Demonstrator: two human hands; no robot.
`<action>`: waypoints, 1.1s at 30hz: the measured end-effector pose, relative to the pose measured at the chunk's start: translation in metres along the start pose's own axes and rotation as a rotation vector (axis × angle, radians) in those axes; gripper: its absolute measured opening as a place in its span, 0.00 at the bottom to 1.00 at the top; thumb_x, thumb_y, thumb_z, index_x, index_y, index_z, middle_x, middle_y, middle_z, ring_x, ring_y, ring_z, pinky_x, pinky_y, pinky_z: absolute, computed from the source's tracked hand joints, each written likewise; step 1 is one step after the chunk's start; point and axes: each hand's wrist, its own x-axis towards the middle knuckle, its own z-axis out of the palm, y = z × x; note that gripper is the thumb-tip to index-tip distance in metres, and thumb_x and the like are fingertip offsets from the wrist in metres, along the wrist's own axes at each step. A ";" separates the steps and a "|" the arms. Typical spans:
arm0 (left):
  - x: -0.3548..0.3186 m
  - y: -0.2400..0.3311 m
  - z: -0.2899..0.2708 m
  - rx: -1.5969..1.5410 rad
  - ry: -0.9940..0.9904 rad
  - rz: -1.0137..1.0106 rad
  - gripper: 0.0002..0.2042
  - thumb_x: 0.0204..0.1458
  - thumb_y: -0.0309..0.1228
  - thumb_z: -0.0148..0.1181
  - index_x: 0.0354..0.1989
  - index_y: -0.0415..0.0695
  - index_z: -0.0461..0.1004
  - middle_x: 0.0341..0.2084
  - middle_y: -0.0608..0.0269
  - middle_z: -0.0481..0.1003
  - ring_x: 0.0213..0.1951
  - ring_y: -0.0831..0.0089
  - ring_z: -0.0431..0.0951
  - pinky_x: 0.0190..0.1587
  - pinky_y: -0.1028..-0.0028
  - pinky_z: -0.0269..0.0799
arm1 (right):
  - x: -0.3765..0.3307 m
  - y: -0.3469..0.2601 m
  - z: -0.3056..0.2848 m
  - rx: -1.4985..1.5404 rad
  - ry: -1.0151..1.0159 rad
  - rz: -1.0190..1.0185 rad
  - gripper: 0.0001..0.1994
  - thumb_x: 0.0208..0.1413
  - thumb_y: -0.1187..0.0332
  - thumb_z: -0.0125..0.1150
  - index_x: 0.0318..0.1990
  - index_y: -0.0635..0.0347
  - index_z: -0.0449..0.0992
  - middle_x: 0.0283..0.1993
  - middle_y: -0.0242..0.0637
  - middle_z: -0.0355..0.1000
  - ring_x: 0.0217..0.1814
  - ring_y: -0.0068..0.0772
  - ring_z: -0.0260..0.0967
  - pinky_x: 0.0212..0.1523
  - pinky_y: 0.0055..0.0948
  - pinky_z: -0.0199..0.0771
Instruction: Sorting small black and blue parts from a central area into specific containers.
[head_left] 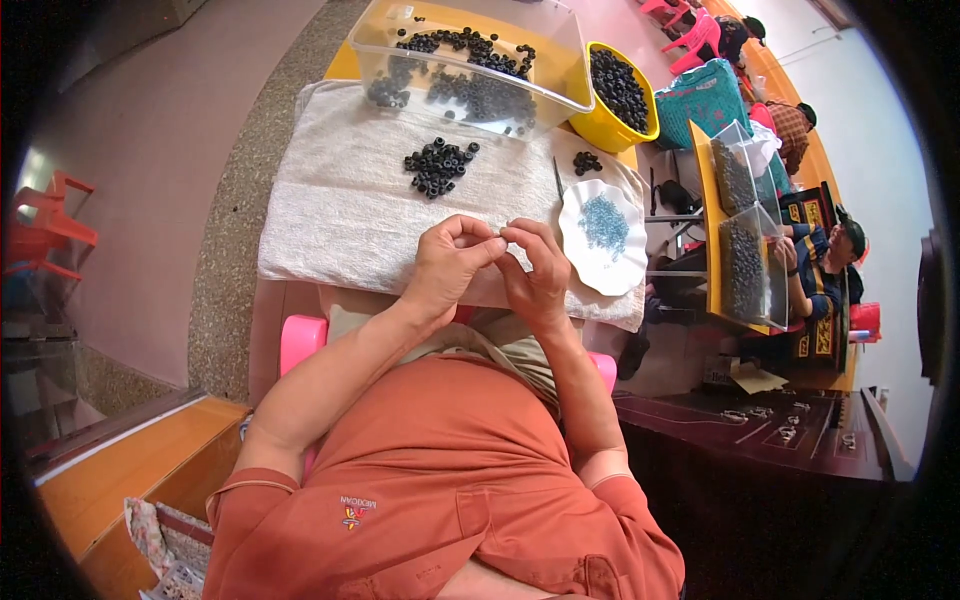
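Observation:
My left hand (446, 262) and my right hand (535, 272) meet above the near edge of a white towel (330, 190), fingertips pinched together. Whatever they pinch is too small to make out. Beyond them on the towel lies a pile of small black ring-shaped pieces (438, 167). To the right of my right hand is a white scalloped plate (590, 270) bearing small blue, clear-looking bits (604, 226). A thin dark tool (558, 178) rests by the plate's far left rim. A smaller cluster of black pieces (587, 162) sits just past the plate.
A clear plastic bin (470, 105) with scattered black pieces stands at the far side, beside a yellow basket (640, 128) full of them. On the right, a person (825, 265) sits at another table with clear bins (745, 260). Red plastic chairs (50, 230) stand at left.

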 end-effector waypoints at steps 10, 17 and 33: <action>-0.004 0.002 0.004 0.038 0.022 0.019 0.05 0.53 0.21 0.63 0.34 0.42 0.73 0.29 0.68 0.77 0.31 0.85 0.75 0.34 0.84 0.70 | -0.003 0.003 -0.001 0.097 -0.030 0.094 0.16 0.43 0.82 0.67 0.41 0.65 0.74 0.42 0.44 0.73 0.42 0.42 0.74 0.43 0.31 0.75; -0.004 -0.003 0.004 0.051 0.027 0.060 0.06 0.52 0.20 0.64 0.32 0.43 0.73 0.28 0.70 0.76 0.30 0.86 0.73 0.33 0.84 0.68 | 0.001 0.002 -0.002 0.057 -0.031 -0.006 0.16 0.42 0.83 0.64 0.41 0.65 0.73 0.41 0.46 0.73 0.39 0.45 0.75 0.40 0.33 0.75; -0.006 -0.005 0.005 0.076 0.035 0.124 0.06 0.52 0.20 0.63 0.31 0.42 0.72 0.29 0.69 0.75 0.31 0.86 0.73 0.34 0.84 0.69 | 0.001 0.001 -0.003 -0.035 -0.015 -0.086 0.16 0.44 0.81 0.65 0.43 0.65 0.73 0.40 0.47 0.72 0.39 0.49 0.74 0.38 0.36 0.76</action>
